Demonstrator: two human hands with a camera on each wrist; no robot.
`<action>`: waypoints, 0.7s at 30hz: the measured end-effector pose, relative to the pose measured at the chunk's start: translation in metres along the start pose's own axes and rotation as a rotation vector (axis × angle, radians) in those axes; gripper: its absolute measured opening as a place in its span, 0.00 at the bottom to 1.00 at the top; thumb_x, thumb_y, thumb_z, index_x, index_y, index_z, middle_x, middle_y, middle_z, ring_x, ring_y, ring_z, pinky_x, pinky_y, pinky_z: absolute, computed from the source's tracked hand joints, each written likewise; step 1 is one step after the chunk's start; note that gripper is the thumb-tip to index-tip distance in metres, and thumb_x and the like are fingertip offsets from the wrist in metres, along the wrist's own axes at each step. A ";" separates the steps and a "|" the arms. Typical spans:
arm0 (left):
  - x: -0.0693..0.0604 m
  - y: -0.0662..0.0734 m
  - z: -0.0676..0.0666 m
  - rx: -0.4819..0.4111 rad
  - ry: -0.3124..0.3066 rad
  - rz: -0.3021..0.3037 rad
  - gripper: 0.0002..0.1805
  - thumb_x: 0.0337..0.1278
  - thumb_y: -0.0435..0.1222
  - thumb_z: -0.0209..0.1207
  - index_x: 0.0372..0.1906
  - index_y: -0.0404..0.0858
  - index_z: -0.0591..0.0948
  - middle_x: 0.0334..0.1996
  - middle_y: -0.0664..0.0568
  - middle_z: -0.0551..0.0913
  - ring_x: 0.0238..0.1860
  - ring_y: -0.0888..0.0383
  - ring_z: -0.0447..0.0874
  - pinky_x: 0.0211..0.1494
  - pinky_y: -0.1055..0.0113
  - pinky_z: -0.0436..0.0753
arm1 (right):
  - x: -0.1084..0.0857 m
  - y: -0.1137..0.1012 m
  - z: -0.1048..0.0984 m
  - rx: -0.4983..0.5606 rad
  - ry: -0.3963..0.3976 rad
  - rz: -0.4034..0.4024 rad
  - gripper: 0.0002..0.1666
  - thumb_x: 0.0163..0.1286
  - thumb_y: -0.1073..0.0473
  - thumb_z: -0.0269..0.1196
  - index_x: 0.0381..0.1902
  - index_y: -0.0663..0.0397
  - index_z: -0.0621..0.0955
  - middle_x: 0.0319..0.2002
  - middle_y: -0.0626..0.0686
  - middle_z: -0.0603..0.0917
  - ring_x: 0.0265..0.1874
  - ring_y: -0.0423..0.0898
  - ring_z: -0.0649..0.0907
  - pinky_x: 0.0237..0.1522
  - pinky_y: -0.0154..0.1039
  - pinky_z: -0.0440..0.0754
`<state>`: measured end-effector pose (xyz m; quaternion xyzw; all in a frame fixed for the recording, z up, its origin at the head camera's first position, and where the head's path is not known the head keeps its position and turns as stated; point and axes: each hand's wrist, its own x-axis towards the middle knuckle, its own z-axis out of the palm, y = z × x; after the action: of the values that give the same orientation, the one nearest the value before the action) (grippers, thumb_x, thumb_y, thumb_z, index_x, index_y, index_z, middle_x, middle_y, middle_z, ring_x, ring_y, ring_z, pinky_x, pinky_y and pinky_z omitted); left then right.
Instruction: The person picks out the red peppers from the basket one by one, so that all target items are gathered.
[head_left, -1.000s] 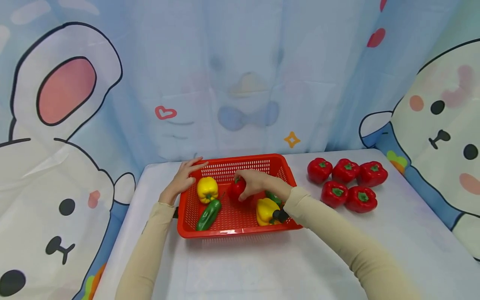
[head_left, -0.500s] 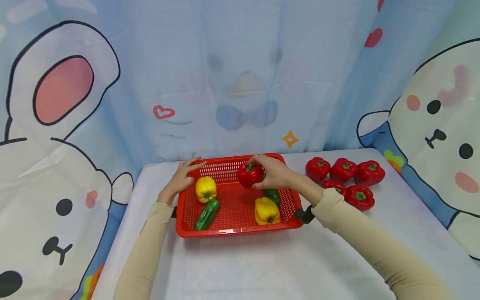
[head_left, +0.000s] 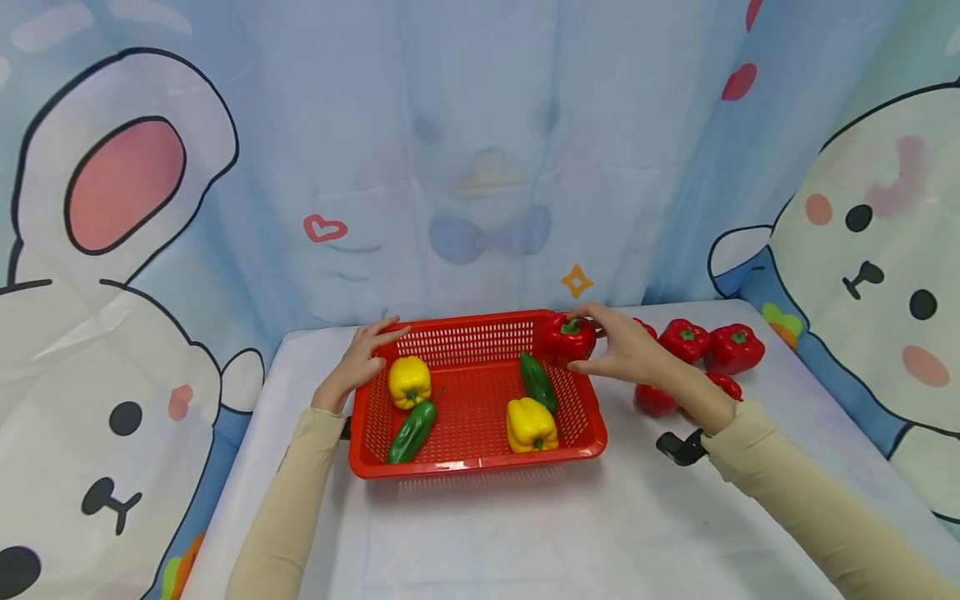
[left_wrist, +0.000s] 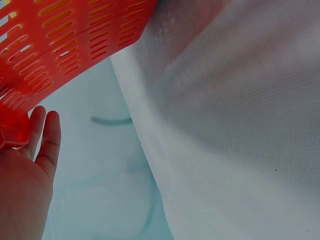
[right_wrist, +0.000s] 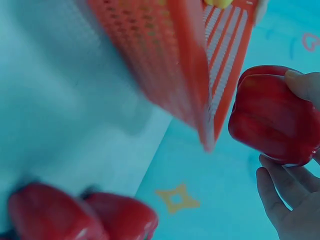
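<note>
My right hand (head_left: 624, 343) grips a red bell pepper (head_left: 567, 336) above the far right corner of a red plastic basket (head_left: 480, 466). The right wrist view shows the thumb on one side of that pepper (right_wrist: 272, 117) and fingers below it. My left hand (head_left: 358, 363) rests at the basket's far left corner, fingers fairly straight, touching the rim. Its thumb is hidden in the left wrist view. Inside the basket lie a yellow bell pepper (head_left: 409, 382) and a long green pepper (head_left: 412, 432) at left. At right are a green pepper (head_left: 537, 382) and a yellow bell pepper (head_left: 532, 425).
Right of the basket, several red bell peppers (head_left: 736, 348) sit grouped on the white table (head_left: 480, 533), partly hidden by the right hand and forearm. A pale blue curtain with cartoon figures (head_left: 487, 150) hangs behind the table and along both sides.
My right hand has lifted the red bell pepper out of the basket's middle and carried it right, to the far right corner. The left hand has stayed at the rim.
</note>
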<state>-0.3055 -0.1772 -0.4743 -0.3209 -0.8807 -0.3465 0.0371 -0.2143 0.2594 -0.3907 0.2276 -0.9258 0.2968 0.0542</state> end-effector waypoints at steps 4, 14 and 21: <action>0.000 0.000 0.000 0.013 0.000 0.008 0.40 0.42 0.21 0.41 0.69 0.34 0.72 0.73 0.36 0.59 0.64 0.37 0.57 0.56 0.43 0.61 | -0.020 0.013 -0.013 -0.007 0.038 0.065 0.45 0.51 0.53 0.78 0.63 0.60 0.70 0.56 0.63 0.78 0.52 0.60 0.78 0.44 0.57 0.82; -0.001 0.001 0.001 0.005 -0.005 0.005 0.40 0.43 0.21 0.41 0.70 0.34 0.71 0.74 0.37 0.58 0.65 0.36 0.56 0.57 0.42 0.61 | -0.077 0.042 -0.051 -0.031 0.163 0.158 0.46 0.51 0.55 0.77 0.64 0.64 0.69 0.57 0.70 0.75 0.49 0.70 0.78 0.38 0.63 0.81; -0.002 0.002 0.000 -0.013 -0.005 -0.002 0.40 0.41 0.21 0.40 0.69 0.33 0.71 0.74 0.36 0.58 0.65 0.36 0.56 0.58 0.41 0.59 | -0.116 0.072 -0.073 -0.066 0.236 0.220 0.44 0.50 0.59 0.77 0.62 0.67 0.69 0.53 0.69 0.75 0.46 0.68 0.77 0.29 0.26 0.75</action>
<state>-0.3028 -0.1773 -0.4732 -0.3209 -0.8788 -0.3517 0.0322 -0.1462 0.3981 -0.3956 0.0866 -0.9416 0.2951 0.1371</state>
